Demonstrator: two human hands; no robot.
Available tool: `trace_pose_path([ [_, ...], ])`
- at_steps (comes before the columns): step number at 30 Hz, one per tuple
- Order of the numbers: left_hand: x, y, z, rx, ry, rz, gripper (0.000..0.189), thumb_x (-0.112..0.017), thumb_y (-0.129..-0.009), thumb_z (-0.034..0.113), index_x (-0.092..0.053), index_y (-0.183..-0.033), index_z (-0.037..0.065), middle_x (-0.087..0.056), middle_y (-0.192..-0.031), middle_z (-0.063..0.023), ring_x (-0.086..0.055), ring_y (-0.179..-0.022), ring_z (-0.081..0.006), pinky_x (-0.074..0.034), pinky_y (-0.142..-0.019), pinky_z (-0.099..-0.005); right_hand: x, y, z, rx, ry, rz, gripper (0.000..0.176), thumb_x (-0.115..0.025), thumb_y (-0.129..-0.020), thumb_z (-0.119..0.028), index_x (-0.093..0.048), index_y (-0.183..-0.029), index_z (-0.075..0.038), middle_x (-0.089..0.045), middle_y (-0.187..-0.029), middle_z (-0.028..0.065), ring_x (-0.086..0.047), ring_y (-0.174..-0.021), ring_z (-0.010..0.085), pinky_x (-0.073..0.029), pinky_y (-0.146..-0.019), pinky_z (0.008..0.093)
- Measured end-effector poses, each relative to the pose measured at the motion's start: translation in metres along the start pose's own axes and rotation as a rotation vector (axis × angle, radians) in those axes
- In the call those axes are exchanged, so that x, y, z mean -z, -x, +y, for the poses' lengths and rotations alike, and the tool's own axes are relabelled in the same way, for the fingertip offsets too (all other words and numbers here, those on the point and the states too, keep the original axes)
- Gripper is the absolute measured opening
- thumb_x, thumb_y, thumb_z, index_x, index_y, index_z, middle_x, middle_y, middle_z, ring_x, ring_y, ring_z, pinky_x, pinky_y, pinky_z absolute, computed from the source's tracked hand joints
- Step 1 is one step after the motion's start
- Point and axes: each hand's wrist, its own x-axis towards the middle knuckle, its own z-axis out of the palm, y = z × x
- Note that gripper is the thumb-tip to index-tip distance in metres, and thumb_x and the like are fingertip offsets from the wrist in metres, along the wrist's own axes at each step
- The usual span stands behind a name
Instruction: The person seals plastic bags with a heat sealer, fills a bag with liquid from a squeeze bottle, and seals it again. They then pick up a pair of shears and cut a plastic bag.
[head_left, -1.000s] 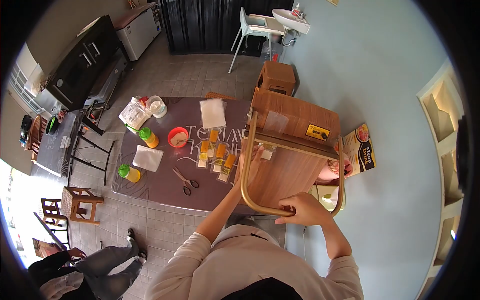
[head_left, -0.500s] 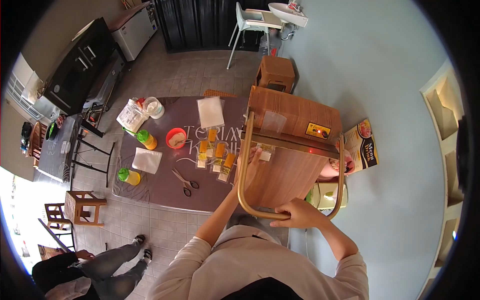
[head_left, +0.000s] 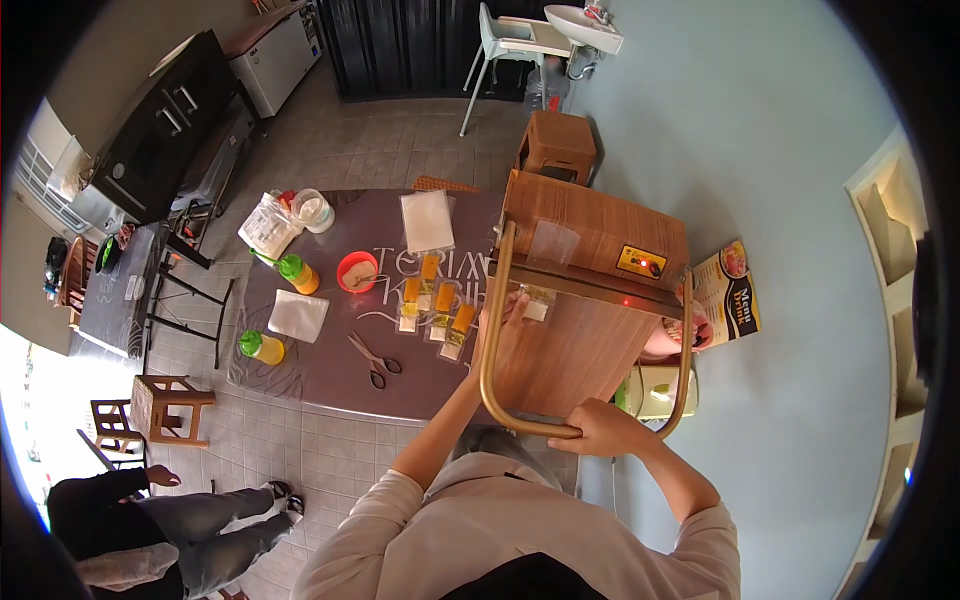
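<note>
Head view, looking down on a bench-top sealer (head_left: 600,235) with a wood-grain body, standing at the right end of a dark table (head_left: 330,385). We see the right hand (head_left: 610,430) wrapped around the near span of the gold handle bar (head_left: 487,375), fingers curled over it and closed tight. The left hand (head_left: 500,328) reaches inside the bar's loop; its fingers lie long and close together, not curled, with the tips resting on a small clear pouch (head_left: 537,303). The pouch sits at the sealing strip, its far edge under the dark cross rail, and a red lamp (head_left: 626,301) glows on that rail to the right.

We judge the step in hand to be the sealing press itself — bar down, lamp lit, pouch steadied flat.

The next move, as we read it, calls for raising the bar before the pouch is drawn clear, then laying it with the row of filled pouches (head_left: 435,310) on the table just left of the machine. Scissors (head_left: 375,360) and a red bowl (head_left: 357,272) lie farther left — well apart from both hands. Another person (head_left: 150,520) sits at lower left.
</note>
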Motion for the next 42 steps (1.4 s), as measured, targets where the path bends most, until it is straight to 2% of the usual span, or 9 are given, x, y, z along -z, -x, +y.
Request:
trace_pose_path([
  [4,0.001,-0.001,-0.002,-0.005,-0.017,-0.009,0.037,-0.057,-0.084,0.026,-0.051,-0.095,-0.008,-0.058,-0.084,-0.0131,-0.060,-0.074,-0.0164,-0.054,-0.063,-0.0260,0.001,0.000,0.000,0.015,0.008,0.000,0.043,-0.062,-0.075,-0.033,-0.053,-0.054,0.004,-0.043,-0.043,0.0153,-0.043,-0.039,0.0266,-0.034,-0.043,0.0353],
  [6,0.001,-0.002,-0.004,-0.001,-0.018,-0.007,0.037,-0.057,-0.084,0.027,-0.051,-0.096,-0.008,-0.058,-0.085,-0.0132,-0.060,-0.075,-0.0164,-0.054,-0.064,-0.0259,0.002,0.000,-0.001,-0.024,0.032,-0.041,0.035,-0.060,-0.074,-0.031,-0.057,-0.060,0.000,-0.050,-0.049,0.0153,-0.051,-0.048,0.0316,-0.038,-0.048,0.0390],
  [21,-0.001,0.005,0.009,0.018,-0.023,-0.009,0.038,-0.057,-0.084,0.027,-0.050,-0.098,-0.008,-0.058,-0.087,-0.0132,-0.059,-0.077,-0.0160,-0.053,-0.063,-0.0255,0.005,0.001,-0.002,-0.034,-0.003,-0.102,0.030,-0.059,-0.074,-0.031,-0.063,-0.075,-0.001,-0.054,-0.056,0.0165,-0.054,-0.051,0.0307,-0.040,-0.051,0.0378],
  [27,0.001,0.004,0.010,0.026,-0.057,0.004,0.039,-0.058,-0.083,0.028,-0.051,-0.098,-0.008,-0.058,-0.087,-0.0136,-0.059,-0.077,-0.0161,-0.053,-0.063,-0.0260,0.006,0.001,-0.002,-0.042,0.013,-0.111,0.031,-0.060,-0.074,-0.031,-0.063,-0.075,0.000,-0.055,-0.057,0.0162,-0.055,-0.052,0.0306,-0.041,-0.051,0.0377],
  [33,-0.008,0.015,0.043,0.056,-0.111,0.014,0.039,-0.058,-0.083,0.028,-0.052,-0.098,-0.008,-0.058,-0.087,-0.0138,-0.059,-0.077,-0.0165,-0.053,-0.063,-0.0261,0.004,0.001,0.000,-0.054,0.010,-0.094,0.031,-0.060,-0.074,-0.030,-0.063,-0.075,0.000,-0.055,-0.056,0.0165,-0.054,-0.052,0.0300,-0.041,-0.051,0.0376],
  [37,-0.010,0.016,0.045,0.074,-0.106,0.038,0.039,-0.058,-0.083,0.027,-0.053,-0.098,-0.008,-0.058,-0.088,-0.0141,-0.059,-0.078,-0.0170,-0.053,-0.064,-0.0263,0.004,0.001,0.001,-0.064,0.044,-0.106,0.031,-0.060,-0.074,-0.030,-0.063,-0.075,0.001,-0.055,-0.056,0.0168,-0.055,-0.053,0.0301,-0.041,-0.051,0.0374],
  [39,-0.004,0.008,0.019,0.056,-0.080,0.028,0.038,-0.058,-0.084,0.027,-0.053,-0.098,-0.008,-0.058,-0.088,-0.0144,-0.059,-0.078,-0.0173,-0.053,-0.064,-0.0264,0.004,0.002,0.000,-0.012,0.017,-0.070,0.031,-0.060,-0.073,-0.029,-0.063,-0.074,0.001,-0.055,-0.057,0.0171,-0.056,-0.053,0.0304,-0.042,-0.051,0.0372],
  [42,-0.001,0.003,0.004,0.034,-0.029,0.020,0.037,-0.058,-0.084,0.026,-0.052,-0.097,-0.008,-0.058,-0.089,-0.0146,-0.059,-0.078,-0.0174,-0.053,-0.064,-0.0264,0.005,0.002,-0.003,-0.039,-0.010,-0.072,0.030,-0.060,-0.073,-0.029,-0.062,-0.073,0.001,-0.055,-0.057,0.0175,-0.055,-0.053,0.0308,-0.041,-0.051,0.0373],
])
